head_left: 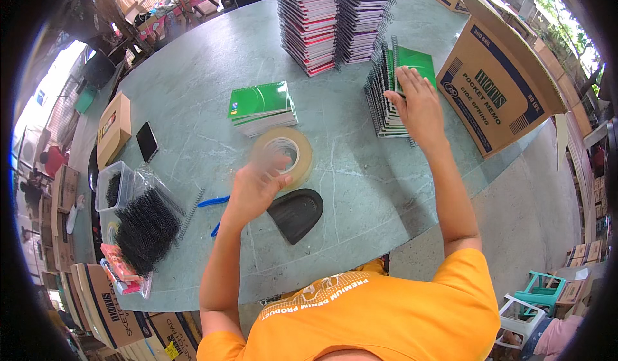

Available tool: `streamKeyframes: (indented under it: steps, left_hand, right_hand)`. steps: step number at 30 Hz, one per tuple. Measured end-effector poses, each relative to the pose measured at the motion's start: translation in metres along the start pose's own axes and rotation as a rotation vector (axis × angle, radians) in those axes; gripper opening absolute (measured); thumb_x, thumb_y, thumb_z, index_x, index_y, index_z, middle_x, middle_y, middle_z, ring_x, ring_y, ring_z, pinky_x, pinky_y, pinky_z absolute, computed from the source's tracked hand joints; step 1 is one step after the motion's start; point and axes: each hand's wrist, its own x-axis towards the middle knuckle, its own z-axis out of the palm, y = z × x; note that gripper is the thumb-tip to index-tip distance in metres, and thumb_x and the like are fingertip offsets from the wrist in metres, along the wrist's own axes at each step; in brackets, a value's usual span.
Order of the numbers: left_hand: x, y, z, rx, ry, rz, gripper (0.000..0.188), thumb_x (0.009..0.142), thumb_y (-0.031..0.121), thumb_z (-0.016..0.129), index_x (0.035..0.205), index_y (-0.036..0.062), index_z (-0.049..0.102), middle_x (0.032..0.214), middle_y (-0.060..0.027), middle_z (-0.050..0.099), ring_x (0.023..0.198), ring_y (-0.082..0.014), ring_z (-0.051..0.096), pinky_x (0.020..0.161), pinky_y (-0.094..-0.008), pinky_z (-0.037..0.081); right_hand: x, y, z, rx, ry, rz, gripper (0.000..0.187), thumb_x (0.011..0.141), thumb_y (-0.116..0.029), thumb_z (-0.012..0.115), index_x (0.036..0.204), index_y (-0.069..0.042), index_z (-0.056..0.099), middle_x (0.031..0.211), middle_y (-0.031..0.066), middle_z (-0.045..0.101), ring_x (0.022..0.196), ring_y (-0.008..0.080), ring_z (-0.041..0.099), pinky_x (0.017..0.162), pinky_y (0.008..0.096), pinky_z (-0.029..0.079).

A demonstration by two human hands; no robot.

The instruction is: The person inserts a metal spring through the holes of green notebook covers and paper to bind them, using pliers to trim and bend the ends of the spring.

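Observation:
My right hand lies with its fingers stretched out on top of a stack of green spiral notebooks, at the right of the table. My left hand, partly smeared by motion, hovers at the near left edge of a large roll of tape. Its thumb stands apart from the fingers, and I see nothing held in it. Behind the roll sits a shorter pile of green notebooks. A black rounded pad lies just right of my left wrist, and a blue-handled tool shows partly behind that forearm.
Tall stacks of red-covered and dark spiral notebooks stand at the back. An open cardboard box is at the right. Left lie a phone, a small carton, a plastic tub and black spiral coils.

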Motion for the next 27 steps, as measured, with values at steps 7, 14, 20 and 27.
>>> streamKeyframes:
  steps: [7,14,20,27]
  left_hand:
    - [-0.005,-0.004,0.005,0.115,-0.045,0.043,0.028,0.076,0.006,0.068,0.103,0.0016,0.064,0.088,-0.0081,0.064,0.074,-0.0139,0.06,0.068,-0.0266,0.047]
    - [-0.02,-0.026,0.011,0.159,-0.057,0.131,0.025,0.078,0.011,0.068,0.1,0.0019,0.063,0.092,-0.0134,0.063,0.081,-0.0253,0.062,0.071,-0.0336,0.049]
    - [-0.039,-0.025,-0.001,0.228,-0.084,0.1,0.025,0.079,0.014,0.068,0.101,0.0046,0.063,0.095,-0.0135,0.062,0.09,-0.0301,0.059,0.077,-0.0372,0.048]
    - [-0.075,-0.055,-0.03,0.233,-0.036,-0.152,0.027,0.079,0.015,0.069,0.103,0.0047,0.063,0.093,-0.0124,0.062,0.088,-0.0251,0.059,0.077,-0.0345,0.048]
  right_hand:
    - [0.001,-0.009,0.017,-0.025,0.061,-0.058,0.043,0.086,-0.035,0.059,0.114,-0.003,0.058,0.122,0.0144,0.057,0.117,0.0301,0.051,0.098,0.0443,0.039]
    - [0.038,-0.077,0.022,0.326,0.172,-0.143,0.026,0.086,-0.019,0.058,0.107,-0.003,0.062,0.118,0.0148,0.06,0.114,0.0302,0.053,0.094,0.0406,0.043]
    - [0.045,-0.197,0.136,0.452,-0.1,-0.431,0.034,0.077,-0.01,0.061,0.111,-0.004,0.059,0.113,0.01,0.061,0.108,0.0264,0.057,0.091,0.0366,0.045]
    - [0.03,-0.194,0.13,0.377,-0.132,-0.531,0.038,0.07,-0.001,0.061,0.107,-0.003,0.058,0.104,0.0087,0.063,0.101,0.0275,0.058,0.086,0.0366,0.046]
